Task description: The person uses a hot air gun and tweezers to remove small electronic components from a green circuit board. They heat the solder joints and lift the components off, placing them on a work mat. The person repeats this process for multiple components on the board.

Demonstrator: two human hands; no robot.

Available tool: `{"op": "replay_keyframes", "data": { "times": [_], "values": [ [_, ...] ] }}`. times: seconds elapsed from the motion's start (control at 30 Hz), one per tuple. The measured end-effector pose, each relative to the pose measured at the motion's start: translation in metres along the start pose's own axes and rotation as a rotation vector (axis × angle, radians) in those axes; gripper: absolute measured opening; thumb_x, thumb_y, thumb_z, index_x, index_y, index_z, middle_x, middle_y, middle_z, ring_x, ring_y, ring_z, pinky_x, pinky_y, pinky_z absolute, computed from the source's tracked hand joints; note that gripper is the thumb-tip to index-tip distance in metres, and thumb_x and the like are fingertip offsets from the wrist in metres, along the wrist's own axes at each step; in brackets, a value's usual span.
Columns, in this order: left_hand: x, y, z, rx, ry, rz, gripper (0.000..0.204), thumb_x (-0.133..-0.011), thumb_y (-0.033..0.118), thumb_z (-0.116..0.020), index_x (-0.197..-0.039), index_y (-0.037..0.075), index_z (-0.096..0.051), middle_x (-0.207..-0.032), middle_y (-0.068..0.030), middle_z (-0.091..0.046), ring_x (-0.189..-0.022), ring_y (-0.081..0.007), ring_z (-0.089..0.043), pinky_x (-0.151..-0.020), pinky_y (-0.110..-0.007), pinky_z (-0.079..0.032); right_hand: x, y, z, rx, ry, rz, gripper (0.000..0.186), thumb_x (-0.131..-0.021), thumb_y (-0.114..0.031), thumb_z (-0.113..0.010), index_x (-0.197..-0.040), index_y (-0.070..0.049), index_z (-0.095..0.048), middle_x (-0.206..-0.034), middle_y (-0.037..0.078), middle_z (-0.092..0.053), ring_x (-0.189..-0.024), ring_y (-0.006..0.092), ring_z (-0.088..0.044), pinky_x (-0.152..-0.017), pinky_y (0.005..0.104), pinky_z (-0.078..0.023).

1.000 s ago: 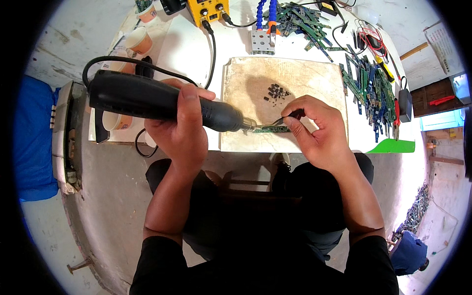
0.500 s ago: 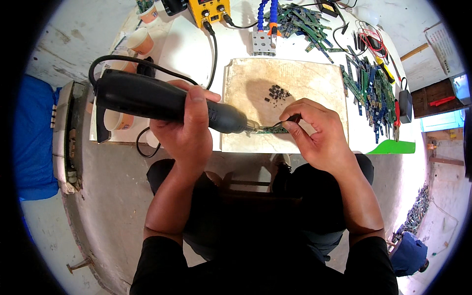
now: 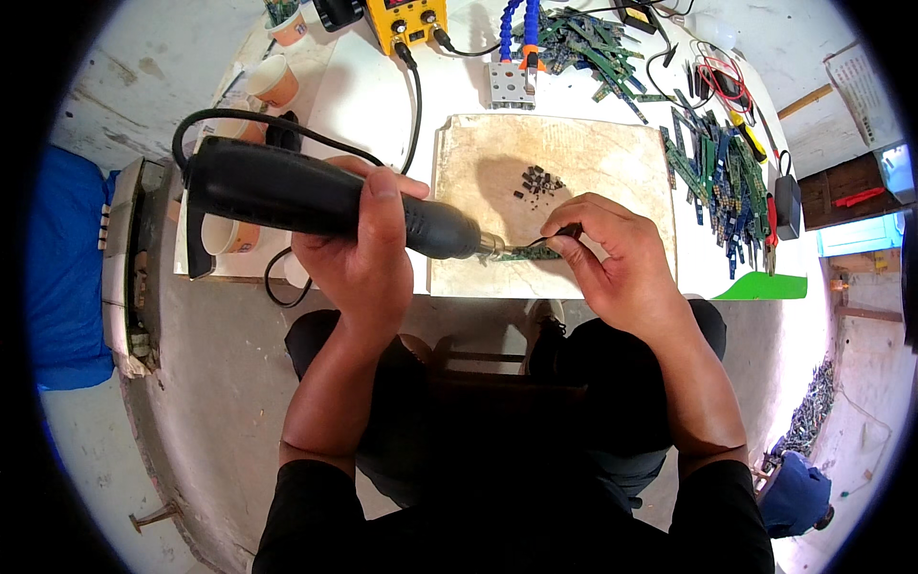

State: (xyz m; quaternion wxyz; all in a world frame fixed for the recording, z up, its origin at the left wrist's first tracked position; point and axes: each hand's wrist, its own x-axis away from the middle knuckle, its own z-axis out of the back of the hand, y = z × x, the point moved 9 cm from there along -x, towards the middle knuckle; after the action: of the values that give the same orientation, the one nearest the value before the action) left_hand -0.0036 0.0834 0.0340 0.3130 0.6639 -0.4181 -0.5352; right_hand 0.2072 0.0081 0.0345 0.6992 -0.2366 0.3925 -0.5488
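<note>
My left hand is wrapped round the handle of a black hot air gun, its metal nozzle pointing right. Just past the nozzle, a narrow green circuit board strip lies near the front of a stained, light-brown board. Pinched between thumb and forefinger, dark tweezers sit in my right hand. Their tips reach down to the strip; whether they grip a part there is too small to tell. A small heap of black chips lies on the board beyond my hands.
A yellow soldering station stands at the back, with a cable running to the gun. Circuit strips lie heaped at the back and right. A metal block with blue flexible hoses is behind the board; paper cups stand left.
My right hand has shifted very slightly to the left with the tweezers. The hot air gun and my left hand hold the same place.
</note>
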Motion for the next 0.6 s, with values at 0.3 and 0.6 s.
{"op": "replay_keyframes", "data": {
  "times": [0.3, 0.6],
  "values": [
    [-0.0007, 0.0004, 0.0007, -0.064, -0.007, -0.003, 0.015, -0.094, 0.017, -0.058, -0.096, 0.004, -0.053, -0.072, -0.0105, -0.067, -0.065, -0.0112, -0.065, -0.067, -0.022, -0.052, 0.0007, 0.0001, -0.0005, 0.006, 0.007, 0.008, 0.012, -0.083, 0.005, -0.064, -0.092, -0.002, -0.061, -0.085, 0.015, -0.062, -0.077, 0.0328, -0.063, -0.065, 0.0347, -0.050],
    [0.0018, 0.0008, -0.0003, 0.021, 0.009, 0.021, 0.005, -0.092, 0.008, -0.062, -0.091, 0.003, -0.061, -0.075, -0.0059, -0.068, -0.068, -0.0061, -0.061, -0.068, -0.019, -0.046, 0.0000, -0.0011, -0.0011, 0.014, 0.010, 0.018, 0.012, -0.083, 0.006, -0.064, -0.091, -0.002, -0.061, -0.084, 0.014, -0.062, -0.075, 0.0315, -0.063, -0.065, 0.0341, -0.050]
  ]
}}
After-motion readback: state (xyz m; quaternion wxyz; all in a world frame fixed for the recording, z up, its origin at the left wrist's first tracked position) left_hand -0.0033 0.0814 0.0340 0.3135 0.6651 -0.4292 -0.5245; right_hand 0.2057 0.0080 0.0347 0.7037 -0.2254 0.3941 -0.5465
